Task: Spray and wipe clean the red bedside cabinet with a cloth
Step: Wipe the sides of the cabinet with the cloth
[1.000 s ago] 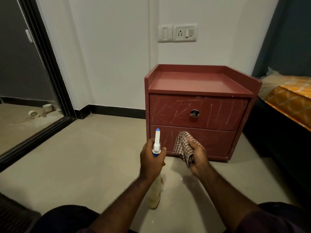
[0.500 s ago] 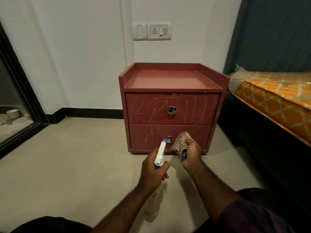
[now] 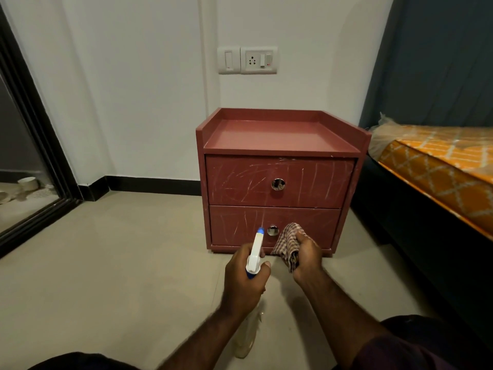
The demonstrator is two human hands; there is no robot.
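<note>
aiming the spray bottle [image 3: 254, 251] clamped in your left hand [image 3: 245, 277] at the red bedside cabinet [image 3: 240, 180] against the wall [image 3: 149, 89], you grip the cloth [image 3: 286, 241] bunched in your right hand [image 3: 306, 259], so spraying seems next.

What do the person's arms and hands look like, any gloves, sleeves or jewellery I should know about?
Both hands are bare: the left hand and the right hand show no gloves, rings or watch. Both forearms are bare and lightly haired. What looks like a dark purple fabric sleeve begins high on the right arm; no sleeve shows on the left arm within the frame.
</note>
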